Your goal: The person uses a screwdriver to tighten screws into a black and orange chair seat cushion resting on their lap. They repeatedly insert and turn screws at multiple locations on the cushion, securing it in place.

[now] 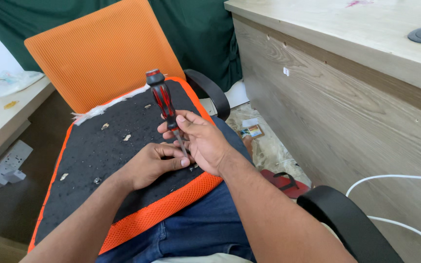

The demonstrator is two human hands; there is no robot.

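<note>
Green curtain behind, pale wooden worktop (347,53) at right | orange-edged black chair seat panel (103,160) on lap | right hand (205,141) grips red-black screwdriver (164,104) upright, tip near panel's front edge | left hand (154,163) pinches at tip; screw hidden | several fixing points bare, work seems partway.

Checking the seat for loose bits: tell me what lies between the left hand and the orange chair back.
In the head view, bare black seat underside with small pale scraps lies between the left hand and the orange chair back.

A single head-worn view is given, aimed steeply down and close over the lap-held seat cushion (98,160).
</note>
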